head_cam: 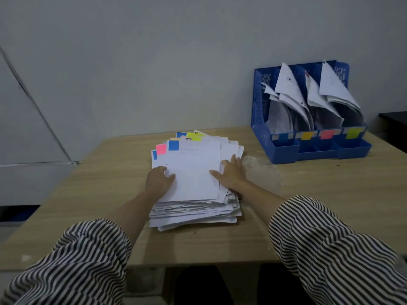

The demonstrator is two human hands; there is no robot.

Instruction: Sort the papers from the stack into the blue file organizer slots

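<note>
A thick, uneven stack of white papers [193, 172] lies in the middle of the wooden table [88, 194]; blue, pink and yellow sticky tabs show at its far edge. My left hand [159, 179] sits at the stack's left edge, thumb on the top sheet and fingers curled at the edge. My right hand [231, 172] lies flat on the stack's right side with fingers spread. The blue file organizer [308, 137] stands at the back right, its slots holding leaning papers, with blue, yellow, pink and green labels along its front.
A grey wall rises behind the table. A pale worn patch [259, 170] marks the wood to the right of the stack. A dark surface [394, 119] shows at the far right edge. My striped sleeves fill the foreground.
</note>
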